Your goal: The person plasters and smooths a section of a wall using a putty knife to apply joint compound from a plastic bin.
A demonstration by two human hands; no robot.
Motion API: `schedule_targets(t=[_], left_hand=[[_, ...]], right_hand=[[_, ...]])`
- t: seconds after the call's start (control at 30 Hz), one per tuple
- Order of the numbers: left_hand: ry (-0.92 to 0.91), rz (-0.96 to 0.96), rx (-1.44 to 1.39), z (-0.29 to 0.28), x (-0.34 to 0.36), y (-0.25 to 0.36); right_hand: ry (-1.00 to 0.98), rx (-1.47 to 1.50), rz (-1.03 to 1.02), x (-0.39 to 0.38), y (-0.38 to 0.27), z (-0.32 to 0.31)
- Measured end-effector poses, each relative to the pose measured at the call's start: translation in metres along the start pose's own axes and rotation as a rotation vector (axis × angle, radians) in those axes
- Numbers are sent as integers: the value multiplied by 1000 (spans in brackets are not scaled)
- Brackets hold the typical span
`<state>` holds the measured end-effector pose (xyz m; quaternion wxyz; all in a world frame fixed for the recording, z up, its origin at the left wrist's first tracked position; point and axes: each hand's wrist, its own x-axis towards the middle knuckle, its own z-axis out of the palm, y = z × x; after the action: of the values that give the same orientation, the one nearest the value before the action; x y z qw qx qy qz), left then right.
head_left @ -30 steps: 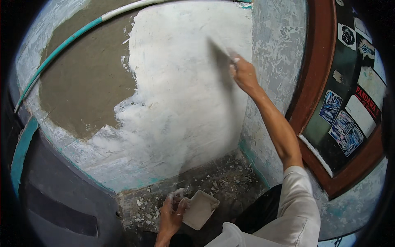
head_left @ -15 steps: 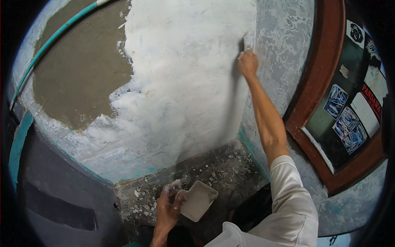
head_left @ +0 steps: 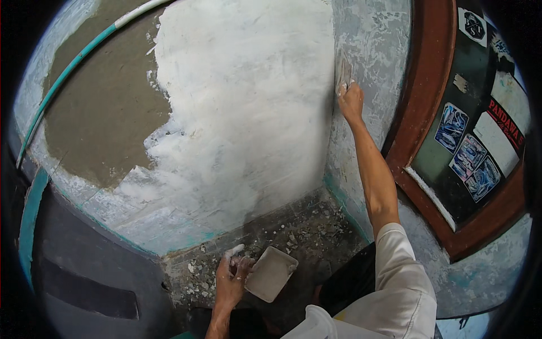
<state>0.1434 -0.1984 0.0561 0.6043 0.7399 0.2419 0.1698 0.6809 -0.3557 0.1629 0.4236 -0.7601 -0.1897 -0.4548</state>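
High on the right-hand wall, beside the inner corner, my right hand [head_left: 351, 103] is closed round a putty knife [head_left: 343, 69]. Its pale, flat blade lies near the wall surface; the handle is mostly covered by my fingers. Down low, my left hand [head_left: 230, 282] is bent, with white paste on its fingertips. Its thumb and fingers are at the left edge of a shallow rectangular tray [head_left: 272, 275], which has rounded corners and a greyish-white inside. The grip underneath is hidden. Smooth white putty covers much of the facing wall [head_left: 248, 113].
A bare brown-grey patch [head_left: 107, 107] lies left of the putty, crossed by a green and white hose [head_left: 73, 65]. Broken chips [head_left: 197, 279] litter the floor by the wall. A brown wooden frame [head_left: 420, 107] with stickered dark glass stands at right.
My right hand has moved with the putty knife from the white wall's right edge slightly down and across to the grey side wall. The view has shifted a little; my left hand and the tray barely moved.
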Motion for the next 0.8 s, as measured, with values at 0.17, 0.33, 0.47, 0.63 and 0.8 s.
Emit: schedule_targets(t=[0.17,0.33,0.47,0.63,0.8], left_hand=[[-20,-51,-42,3,2,1],[-35,-20,-9,8,13,-9],[-73,33,-16,19,14,-13],[-60,22,-68,13,7,-20],[-41,22,-72,9,10,-24]], right_hand=[[-44,112,52,14,-4,27],[-5,119,-233,-18,-50,58],[-219,391,-235,-48,-77,26],[-16,180,36,23,-67,-20],[50,0,-72,57,-33,9]])
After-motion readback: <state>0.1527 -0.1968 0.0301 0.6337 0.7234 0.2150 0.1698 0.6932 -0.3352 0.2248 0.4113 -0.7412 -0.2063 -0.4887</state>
